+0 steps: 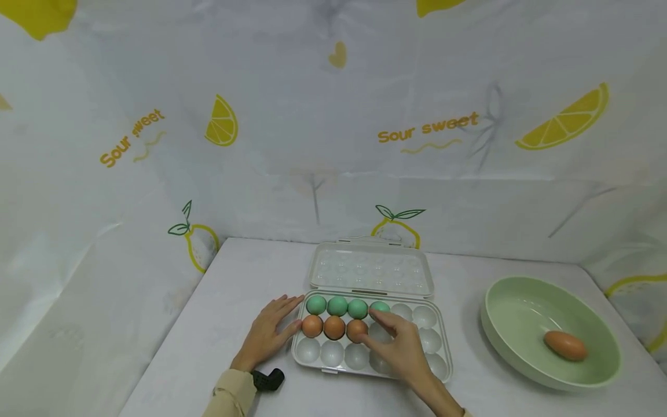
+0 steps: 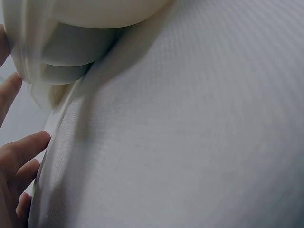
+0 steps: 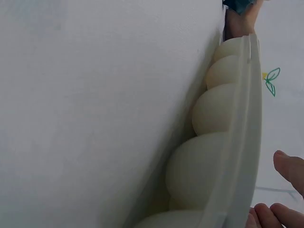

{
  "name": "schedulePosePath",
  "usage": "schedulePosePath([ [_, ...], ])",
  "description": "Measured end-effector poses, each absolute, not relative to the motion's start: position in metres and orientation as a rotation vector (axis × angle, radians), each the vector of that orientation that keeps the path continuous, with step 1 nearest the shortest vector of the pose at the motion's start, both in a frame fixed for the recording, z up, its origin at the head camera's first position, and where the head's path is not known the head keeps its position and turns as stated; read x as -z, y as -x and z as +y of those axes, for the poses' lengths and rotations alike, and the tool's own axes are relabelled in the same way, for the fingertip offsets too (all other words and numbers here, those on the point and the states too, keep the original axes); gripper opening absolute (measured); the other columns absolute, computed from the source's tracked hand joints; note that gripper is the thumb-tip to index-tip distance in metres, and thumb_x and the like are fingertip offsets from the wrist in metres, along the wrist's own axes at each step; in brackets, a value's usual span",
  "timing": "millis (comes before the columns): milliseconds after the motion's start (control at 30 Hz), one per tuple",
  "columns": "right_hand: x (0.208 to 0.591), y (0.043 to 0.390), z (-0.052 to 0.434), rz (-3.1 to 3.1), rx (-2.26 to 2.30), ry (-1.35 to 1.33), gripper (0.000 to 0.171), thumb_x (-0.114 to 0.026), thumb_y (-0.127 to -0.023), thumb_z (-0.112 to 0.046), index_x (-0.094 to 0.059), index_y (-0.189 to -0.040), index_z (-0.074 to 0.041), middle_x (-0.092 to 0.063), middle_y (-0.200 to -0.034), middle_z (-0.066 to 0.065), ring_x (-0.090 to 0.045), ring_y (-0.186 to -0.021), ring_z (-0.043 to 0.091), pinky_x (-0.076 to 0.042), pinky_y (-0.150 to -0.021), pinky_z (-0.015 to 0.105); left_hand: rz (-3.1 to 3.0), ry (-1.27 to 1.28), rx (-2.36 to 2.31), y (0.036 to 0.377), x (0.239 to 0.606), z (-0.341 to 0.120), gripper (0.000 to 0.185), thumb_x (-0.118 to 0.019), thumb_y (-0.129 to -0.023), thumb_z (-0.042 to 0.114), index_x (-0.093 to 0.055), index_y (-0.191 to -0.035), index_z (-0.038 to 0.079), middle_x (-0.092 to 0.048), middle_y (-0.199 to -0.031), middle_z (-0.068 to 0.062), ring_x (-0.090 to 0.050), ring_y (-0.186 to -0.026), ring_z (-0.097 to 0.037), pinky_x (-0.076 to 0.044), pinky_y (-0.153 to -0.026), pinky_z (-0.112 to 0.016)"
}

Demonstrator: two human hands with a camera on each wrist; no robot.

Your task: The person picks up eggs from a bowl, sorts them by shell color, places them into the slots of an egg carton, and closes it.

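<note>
In the head view a white egg tray (image 1: pixel 344 348) lies with its clear lid (image 1: pixel 372 269) folded back. Several green eggs (image 1: pixel 337 306) sit in its far row. Brown eggs (image 1: pixel 334 328) fill the left of the middle row. My right hand (image 1: pixel 398 346) reaches over the tray, thumb and index finger at the rightmost brown egg (image 1: pixel 356 331), beside the last green egg (image 1: pixel 380 306). The right wrist view shows the thumb (image 3: pixel 290 170) above the rim, with no egg visible. My left hand (image 1: pixel 266 331) rests against the tray's left edge, fingers extended.
A pale green bowl (image 1: pixel 513 351) stands to the right, holding one brown egg (image 1: pixel 566 346). A black strap-like object (image 1: pixel 268 380) is at the left wrist. The white table (image 1: pixel 250 260) meets a lemon-printed cloth (image 1: pixel 312 133) behind the tray.
</note>
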State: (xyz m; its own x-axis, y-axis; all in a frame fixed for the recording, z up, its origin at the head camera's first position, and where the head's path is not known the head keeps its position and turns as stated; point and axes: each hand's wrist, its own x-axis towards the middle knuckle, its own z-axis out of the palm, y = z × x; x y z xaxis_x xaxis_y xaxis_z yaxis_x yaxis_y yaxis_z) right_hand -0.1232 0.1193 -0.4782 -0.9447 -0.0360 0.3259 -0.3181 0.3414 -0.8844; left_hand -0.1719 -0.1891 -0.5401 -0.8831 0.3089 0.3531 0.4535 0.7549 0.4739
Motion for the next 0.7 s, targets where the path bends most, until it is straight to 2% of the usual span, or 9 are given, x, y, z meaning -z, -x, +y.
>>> schedulePosePath([
  [133,0.474,0.124,0.133,-2.318,-1.601,-0.362,0.053,-0.090,-0.068,0.004,-0.070,-0.116,0.013,-0.075,-0.113,0.023,-0.072,-0.110,0.019,-0.059,-0.097,0.035,-2.700,0.591,0.836,0.171,0.541,-0.189,0.054,-0.065,-0.097,0.040,-0.053,-0.150,0.032,-0.063,-0.145,-0.007,-0.052,-0.143,-0.036,-0.038,-0.121,-0.059],
  [200,0.470,0.124,0.141,-2.328,-1.541,-0.356,0.052,-0.091,-0.068,0.003,-0.071,-0.116,0.011,-0.075,-0.114,0.021,-0.072,-0.110,0.016,-0.060,-0.096,0.034,-2.698,0.592,0.836,0.171,0.541,-0.188,0.054,-0.065,-0.097,0.040,-0.053,-0.149,0.032,-0.063,-0.145,-0.006,-0.052,-0.143,-0.036,-0.038,-0.121,-0.059],
  [367,0.459,0.126,0.165,-2.314,-1.474,-0.352,0.051,-0.090,-0.069,0.003,-0.072,-0.116,0.009,-0.074,-0.117,0.023,-0.066,-0.112,-0.002,-0.058,-0.094,0.016,-2.675,0.606,0.835,0.171,0.541,-0.188,0.054,-0.065,-0.097,0.039,-0.054,-0.149,0.031,-0.064,-0.144,-0.007,-0.053,-0.142,-0.036,-0.039,-0.120,-0.060],
  [433,0.455,0.127,0.176,-2.290,-1.489,-0.353,0.050,-0.089,-0.070,0.005,-0.071,-0.116,0.011,-0.073,-0.118,0.026,-0.060,-0.112,-0.013,-0.054,-0.094,0.007,-2.670,0.609,0.834,0.171,0.541,-0.188,0.054,-0.065,-0.097,0.039,-0.054,-0.149,0.030,-0.064,-0.144,-0.007,-0.053,-0.141,-0.037,-0.039,-0.120,-0.061],
  [700,0.442,0.132,0.217,-2.281,-1.427,-0.257,0.047,-0.085,-0.072,0.010,-0.070,-0.116,0.014,-0.070,-0.119,0.033,-0.053,-0.108,-0.025,-0.051,-0.093,0.003,-2.682,0.598,0.838,0.172,0.541,-0.189,0.054,-0.065,-0.097,0.040,-0.053,-0.149,0.034,-0.064,-0.144,-0.007,-0.053,-0.141,-0.037,-0.039,-0.120,-0.061],
])
